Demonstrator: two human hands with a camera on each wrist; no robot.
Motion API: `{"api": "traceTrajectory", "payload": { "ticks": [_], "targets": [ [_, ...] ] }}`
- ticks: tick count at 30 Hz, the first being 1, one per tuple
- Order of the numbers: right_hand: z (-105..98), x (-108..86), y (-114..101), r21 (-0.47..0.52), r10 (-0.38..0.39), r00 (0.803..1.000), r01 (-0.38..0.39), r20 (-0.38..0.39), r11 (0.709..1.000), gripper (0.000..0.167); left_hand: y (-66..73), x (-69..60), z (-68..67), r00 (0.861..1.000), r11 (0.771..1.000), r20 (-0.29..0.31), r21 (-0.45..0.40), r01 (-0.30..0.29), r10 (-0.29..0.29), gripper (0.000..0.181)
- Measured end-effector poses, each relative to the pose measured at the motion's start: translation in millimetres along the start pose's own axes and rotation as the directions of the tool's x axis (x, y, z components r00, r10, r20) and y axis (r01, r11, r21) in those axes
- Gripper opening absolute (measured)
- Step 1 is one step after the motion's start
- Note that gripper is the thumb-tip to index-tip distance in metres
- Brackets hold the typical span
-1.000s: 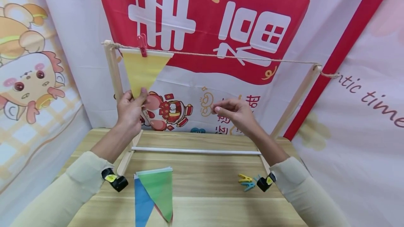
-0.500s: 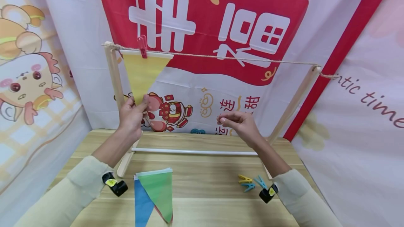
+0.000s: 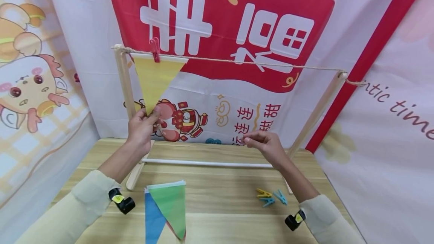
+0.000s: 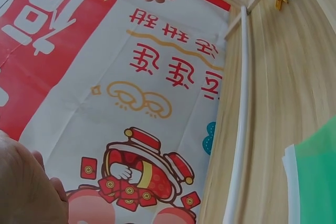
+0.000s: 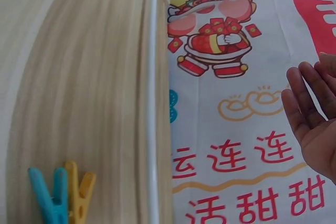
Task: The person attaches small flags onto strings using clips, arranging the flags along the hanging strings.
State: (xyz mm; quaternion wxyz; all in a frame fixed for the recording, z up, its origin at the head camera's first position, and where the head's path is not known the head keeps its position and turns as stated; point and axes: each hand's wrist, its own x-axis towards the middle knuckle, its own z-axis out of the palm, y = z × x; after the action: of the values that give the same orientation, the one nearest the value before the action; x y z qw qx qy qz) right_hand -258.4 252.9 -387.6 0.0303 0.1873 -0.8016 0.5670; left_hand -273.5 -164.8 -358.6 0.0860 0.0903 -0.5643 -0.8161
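Observation:
A yellow pennant hangs from the rope near its left end, fixed by a red clothespin. My left hand pinches the pennant's lower tip between thumb and fingers; the very tip is hidden. My right hand hovers in front of the backdrop, right of centre, with relaxed fingers and nothing held. In the right wrist view its fingers extend loosely. One yellow clothespin and two blue clothespins lie on the table below it.
Wooden posts at left and right carry the rope. A white rod joins their feet. Green and blue pennants lie overlapped on the wooden table. A printed cloth hangs close behind.
My right hand has moved down and slightly right, and its sleeve no longer covers part of the blue clothespins. My left hand has slid a little lower at the pennant's tip.

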Motion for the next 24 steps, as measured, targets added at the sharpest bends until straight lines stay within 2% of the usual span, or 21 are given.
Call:
{"api": "traceTrajectory", "payload": {
  "ticks": [7, 12, 18, 22, 24],
  "targets": [
    [-5.6, -14.1, 20.2, -0.043, 0.062, 0.998, -0.061, 0.024, 0.997, 0.024, -8.3, 0.0, -6.0, 1.000, 0.999, 0.001, 0.040, 0.012, -0.012, 0.018],
    [-10.6, -23.4, 34.6, -0.064, 0.098, 0.995, -0.097, 0.018, 0.993, 0.028, -14.1, -0.6, -12.5, 0.998, 0.992, 0.007, 0.113, 0.054, -0.055, 0.015],
    [-15.6, -34.1, 49.5, -0.090, 0.107, 0.994, -0.105, 0.011, 0.990, 0.028, -28.1, 0.8, -21.6, 0.992, 0.979, 0.048, 0.174, 0.103, -0.113, 0.022],
    [-18.3, -40.7, 57.0, -0.082, 0.123, 0.992, -0.122, 0.003, 0.989, 0.028, -39.0, 3.9, -28.0, 0.983, 0.954, 0.120, 0.283, 0.101, -0.140, 0.028],
    [-20.0, -44.3, 59.8, -0.082, 0.142, 0.990, -0.142, -0.006, 0.986, 0.028, -44.4, 5.4, -31.0, 0.975, 0.932, 0.164, 0.353, 0.085, -0.152, 0.035]
  ]
}}
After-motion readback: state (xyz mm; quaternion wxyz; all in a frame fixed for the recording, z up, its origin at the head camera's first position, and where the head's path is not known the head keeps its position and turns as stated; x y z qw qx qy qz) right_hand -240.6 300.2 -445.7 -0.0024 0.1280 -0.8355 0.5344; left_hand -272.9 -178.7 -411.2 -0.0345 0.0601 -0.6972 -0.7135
